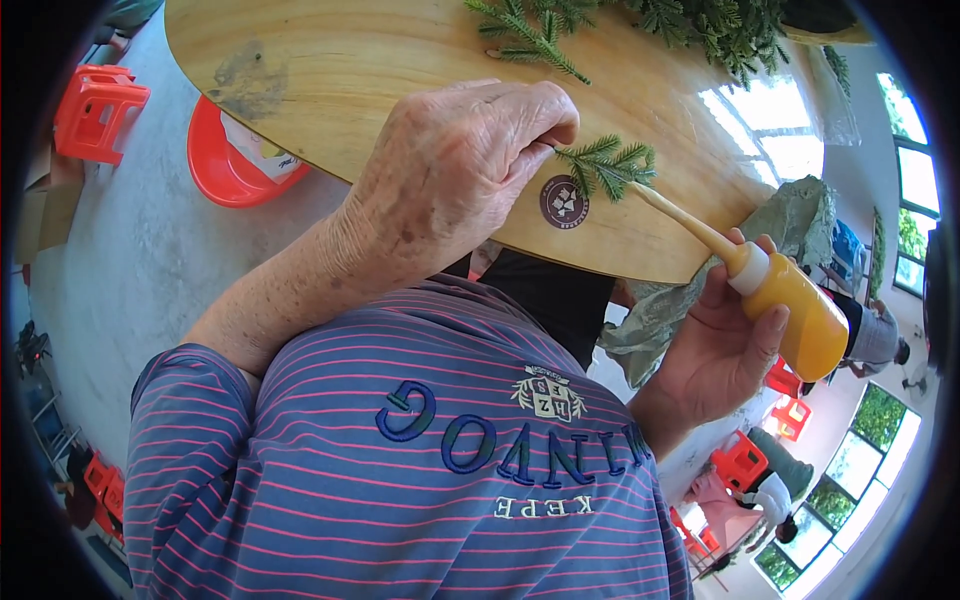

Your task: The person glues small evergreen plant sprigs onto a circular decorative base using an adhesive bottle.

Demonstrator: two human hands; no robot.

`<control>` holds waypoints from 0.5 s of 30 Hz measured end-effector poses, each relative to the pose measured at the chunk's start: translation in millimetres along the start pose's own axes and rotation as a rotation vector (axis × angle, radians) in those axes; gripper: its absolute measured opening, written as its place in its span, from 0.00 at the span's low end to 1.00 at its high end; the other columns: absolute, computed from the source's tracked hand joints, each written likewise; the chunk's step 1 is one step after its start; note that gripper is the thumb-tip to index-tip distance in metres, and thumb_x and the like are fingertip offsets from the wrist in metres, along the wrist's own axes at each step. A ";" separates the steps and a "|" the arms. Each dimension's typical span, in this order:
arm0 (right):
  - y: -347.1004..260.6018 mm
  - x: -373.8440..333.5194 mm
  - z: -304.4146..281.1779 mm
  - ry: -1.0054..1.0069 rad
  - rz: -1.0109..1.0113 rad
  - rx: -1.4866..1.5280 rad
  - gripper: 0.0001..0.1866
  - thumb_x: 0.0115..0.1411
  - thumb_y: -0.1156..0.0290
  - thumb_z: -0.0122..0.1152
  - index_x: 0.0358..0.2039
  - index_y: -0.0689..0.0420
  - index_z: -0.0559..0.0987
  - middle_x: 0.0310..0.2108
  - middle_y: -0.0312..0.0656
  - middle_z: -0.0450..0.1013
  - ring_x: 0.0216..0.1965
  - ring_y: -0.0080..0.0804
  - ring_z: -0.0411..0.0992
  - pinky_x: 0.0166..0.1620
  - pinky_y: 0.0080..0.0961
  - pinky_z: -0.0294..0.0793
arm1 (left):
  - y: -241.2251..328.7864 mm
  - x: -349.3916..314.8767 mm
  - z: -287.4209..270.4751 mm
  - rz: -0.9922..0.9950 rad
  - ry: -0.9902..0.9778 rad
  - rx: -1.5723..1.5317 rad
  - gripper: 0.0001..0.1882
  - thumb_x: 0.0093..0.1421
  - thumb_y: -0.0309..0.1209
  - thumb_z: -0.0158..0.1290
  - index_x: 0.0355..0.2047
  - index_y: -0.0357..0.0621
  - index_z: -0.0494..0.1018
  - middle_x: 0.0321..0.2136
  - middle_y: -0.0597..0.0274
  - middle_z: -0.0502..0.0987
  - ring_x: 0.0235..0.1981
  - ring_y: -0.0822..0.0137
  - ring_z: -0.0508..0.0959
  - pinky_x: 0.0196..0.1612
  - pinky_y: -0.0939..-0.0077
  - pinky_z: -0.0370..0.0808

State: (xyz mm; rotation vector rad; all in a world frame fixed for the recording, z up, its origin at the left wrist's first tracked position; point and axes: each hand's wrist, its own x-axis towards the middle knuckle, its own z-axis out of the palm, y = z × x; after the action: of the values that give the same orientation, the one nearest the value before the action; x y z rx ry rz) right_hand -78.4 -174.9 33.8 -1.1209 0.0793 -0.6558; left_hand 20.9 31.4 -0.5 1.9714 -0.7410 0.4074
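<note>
In the head view, the left hand [460, 155] holds a small green sprig [608, 165] by its stem end above the tabletop [350, 60], fingers pinched together; the right hand's [732, 340] fingers curl around a yellow squeeze bottle [800, 315], its nozzle [695, 222] at the needles, contact unclear. This sprig seems midway through its handling; whether any liquid is on it cannot be told. The loose branch [540, 45] and green pile [715, 30] beyond seem still to do.

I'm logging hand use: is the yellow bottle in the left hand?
No, the right hand holds the yellow bottle, while the left hand pinches the end of a green sprig.
</note>
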 end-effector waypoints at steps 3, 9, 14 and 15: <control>-0.2 0.7 -1.5 0.030 -0.013 0.009 0.25 0.60 0.69 0.54 0.54 0.67 0.61 0.50 0.61 0.64 0.50 0.59 0.67 0.42 0.34 0.81 | 1.1 0.1 1.2 0.006 0.008 0.007 0.08 0.49 0.18 0.57 0.29 0.42 0.71 0.23 0.63 0.73 0.22 0.69 0.74 0.25 0.80 0.70; -3.1 1.8 -4.2 0.048 -0.018 0.013 0.24 0.60 0.70 0.54 0.53 0.67 0.62 0.50 0.61 0.64 0.50 0.59 0.67 0.42 0.34 0.81 | 3.2 1.5 3.0 -0.012 0.007 -0.003 0.09 0.49 0.17 0.57 0.29 0.41 0.71 0.22 0.64 0.73 0.22 0.71 0.74 0.24 0.81 0.70; -4.5 3.8 -6.3 0.055 -0.026 0.010 0.24 0.60 0.70 0.54 0.53 0.67 0.62 0.50 0.61 0.64 0.50 0.59 0.67 0.42 0.34 0.81 | 5.0 3.2 3.3 -0.029 -0.003 -0.009 0.09 0.49 0.17 0.57 0.30 0.41 0.71 0.23 0.64 0.74 0.23 0.72 0.75 0.25 0.82 0.71; -5.2 3.9 -6.3 0.060 -0.028 0.004 0.24 0.60 0.70 0.54 0.54 0.67 0.61 0.50 0.61 0.64 0.50 0.59 0.67 0.42 0.34 0.81 | 5.0 3.5 3.2 -0.027 -0.009 -0.003 0.09 0.49 0.16 0.57 0.30 0.41 0.71 0.23 0.63 0.74 0.24 0.72 0.75 0.26 0.82 0.71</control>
State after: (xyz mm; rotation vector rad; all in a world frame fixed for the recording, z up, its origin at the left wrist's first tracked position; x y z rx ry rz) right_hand -79.9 -183.5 36.4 -1.1001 0.1132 -0.7144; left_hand 20.2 25.6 3.3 1.9796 -0.7197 0.3822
